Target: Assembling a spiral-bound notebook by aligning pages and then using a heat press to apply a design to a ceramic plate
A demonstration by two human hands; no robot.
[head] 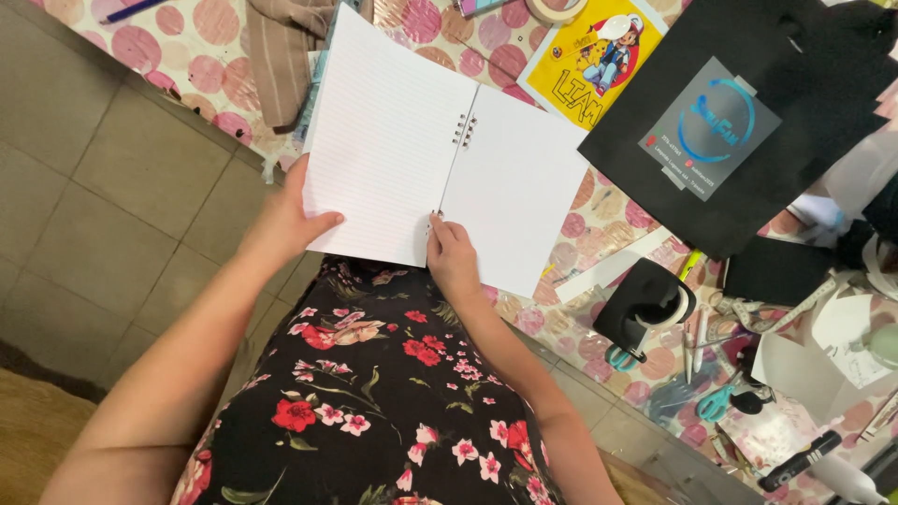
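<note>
An open ring-bound notebook (412,140) with white lined pages lies tilted over the near edge of a table covered in a pink-dotted cloth (196,47). My left hand (285,220) grips the lower left corner of the left page, thumb on top. My right hand (451,254) pinches the bottom of the spine, where the lower metal rings sit. A second set of rings (465,130) shows higher up the spine.
A black paper bag with a grey label (739,131) lies to the right, a yellow cartoon card (594,61) behind the notebook. A black hole punch (645,304), teal scissors (716,402), pens and paper scraps crowd the right. Striped cloth (285,47) lies at the back left. Tiled floor is on the left.
</note>
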